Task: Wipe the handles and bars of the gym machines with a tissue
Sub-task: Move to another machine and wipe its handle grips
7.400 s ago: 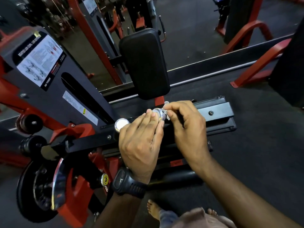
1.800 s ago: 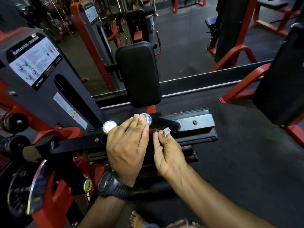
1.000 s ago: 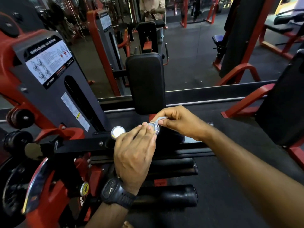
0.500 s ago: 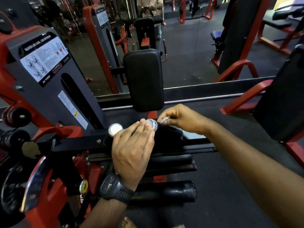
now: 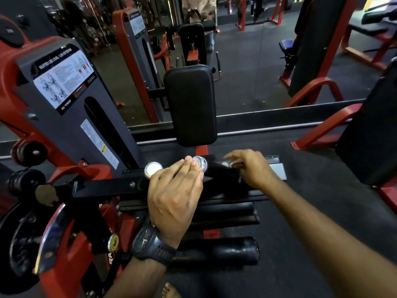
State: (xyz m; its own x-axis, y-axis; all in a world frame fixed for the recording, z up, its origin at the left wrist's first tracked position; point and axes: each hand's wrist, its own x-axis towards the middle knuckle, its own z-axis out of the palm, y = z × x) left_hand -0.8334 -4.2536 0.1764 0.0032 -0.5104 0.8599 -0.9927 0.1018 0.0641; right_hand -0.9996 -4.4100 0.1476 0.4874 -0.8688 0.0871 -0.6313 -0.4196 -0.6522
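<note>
A black handle bar (image 5: 219, 171) with a chrome end cap (image 5: 200, 163) lies across the red and black leg machine. A second chrome cap (image 5: 153, 168) shows just left of it. My left hand (image 5: 175, 196), watch on the wrist, rests on the bars with straight fingers touching the chrome cap. My right hand (image 5: 251, 166) is on the black handle further right and pinches a small white tissue (image 5: 231, 164) against it. Most of the tissue is hidden by the fingers.
A black back pad (image 5: 191, 104) stands upright just behind the handles. The grey weight-stack cover (image 5: 71, 100) with an instruction label is at left. Two black foam rollers (image 5: 221, 250) lie below the hands. A mirror (image 5: 247, 61) reflects a person and red machine frames (image 5: 318, 91).
My right hand has slid with the tissue along the handle, from the chrome cap to the right. My left hand has stayed on the bars. The view has shifted slightly.
</note>
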